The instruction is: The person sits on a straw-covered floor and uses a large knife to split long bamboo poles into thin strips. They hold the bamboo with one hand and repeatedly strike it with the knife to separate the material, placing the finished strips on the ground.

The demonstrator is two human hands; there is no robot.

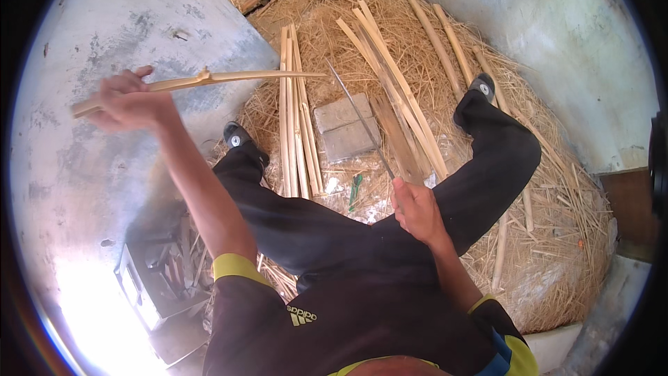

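Note:
My left hand [129,103] is raised at the left, its fingers closed round one end of a bamboo strip [240,76]. The strip points across to the right, nearly level, with a knobby node partway along. In my right hand [419,212], near my lap, is the handle of a long, thin-bladed knife [362,124]. Its blade slants up and away to the left, and the tip lies close to the strip's free end; whether they touch I cannot tell. Between my feet, two grey blocks [344,141] lie side by side on the floor.
Split bamboo strips lie in a left bundle [299,125] and a right bundle [410,108]. Uncut poles [435,42] rest further right. Straw-like shavings [320,0] cover the floor. A green object [355,191] lies near my lap. Pale walls [557,42] close in both sides.

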